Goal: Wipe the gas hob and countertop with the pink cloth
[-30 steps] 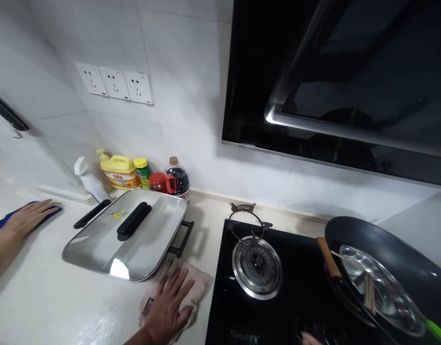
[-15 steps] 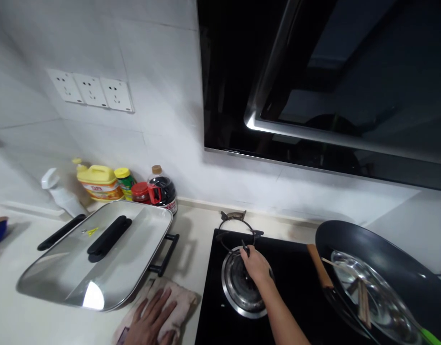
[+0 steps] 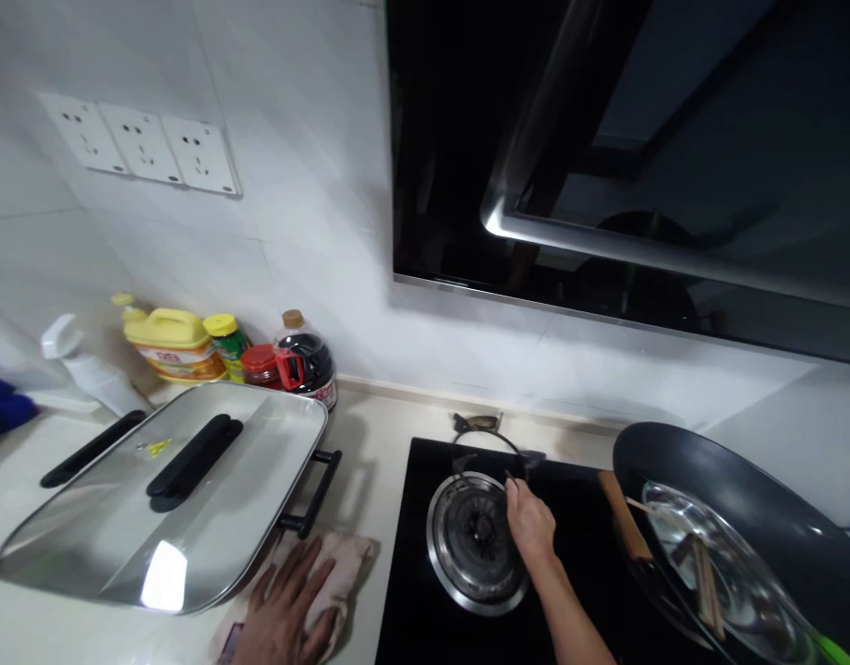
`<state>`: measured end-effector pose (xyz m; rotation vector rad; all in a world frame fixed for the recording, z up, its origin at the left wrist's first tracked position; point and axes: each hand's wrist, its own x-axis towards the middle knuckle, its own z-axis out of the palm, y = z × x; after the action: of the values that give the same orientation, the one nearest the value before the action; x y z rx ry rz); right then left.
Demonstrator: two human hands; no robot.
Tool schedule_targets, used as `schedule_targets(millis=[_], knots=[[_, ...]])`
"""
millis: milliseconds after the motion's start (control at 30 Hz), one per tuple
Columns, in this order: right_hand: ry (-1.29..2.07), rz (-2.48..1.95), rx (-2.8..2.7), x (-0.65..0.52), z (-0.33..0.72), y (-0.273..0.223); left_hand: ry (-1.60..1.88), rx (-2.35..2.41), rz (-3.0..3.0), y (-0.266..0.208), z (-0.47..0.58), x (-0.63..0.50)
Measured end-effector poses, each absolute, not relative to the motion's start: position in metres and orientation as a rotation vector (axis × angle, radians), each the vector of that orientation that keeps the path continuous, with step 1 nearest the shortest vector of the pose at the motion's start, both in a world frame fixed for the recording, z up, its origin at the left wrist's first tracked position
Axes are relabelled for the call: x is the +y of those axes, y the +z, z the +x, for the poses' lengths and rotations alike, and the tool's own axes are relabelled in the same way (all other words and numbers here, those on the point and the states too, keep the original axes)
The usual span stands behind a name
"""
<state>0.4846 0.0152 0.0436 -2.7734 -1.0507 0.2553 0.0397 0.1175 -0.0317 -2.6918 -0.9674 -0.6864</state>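
Note:
My right hand (image 3: 531,523) is closed on the near side of a dark round pan support (image 3: 492,434), a ring with prongs. It holds the support over the back of the black hob, behind and to the right of the round burner (image 3: 479,540), whose metal rim is bare. On the counter left of the hob, my left hand (image 3: 286,605) lies flat with its fingers spread on a pale folded cloth (image 3: 352,563). Close to that hand is a wide rectangular pan with a glass lid (image 3: 259,480) and black handles.
A dark wok (image 3: 674,453) with a wooden handle (image 3: 623,517) stands on the right, holding a glass lid and wooden pieces. Several bottles and jars, including a dark sauce bottle (image 3: 310,360), line the wall beside a spray bottle (image 3: 96,374). A range hood (image 3: 605,249) hangs above.
My right hand has moved to the right with the pan support, uncovering more of the burner. My left hand stays on the cloth. The view has shifted slightly.

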Motion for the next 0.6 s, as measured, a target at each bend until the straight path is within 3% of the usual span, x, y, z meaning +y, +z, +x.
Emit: schedule_targets(millis=[600], knots=[[0.167, -2.865, -0.520, -0.058, 0.575, 0.022, -0.669, -0.994, -2.723, -0.022, 0.044, 0.114]])
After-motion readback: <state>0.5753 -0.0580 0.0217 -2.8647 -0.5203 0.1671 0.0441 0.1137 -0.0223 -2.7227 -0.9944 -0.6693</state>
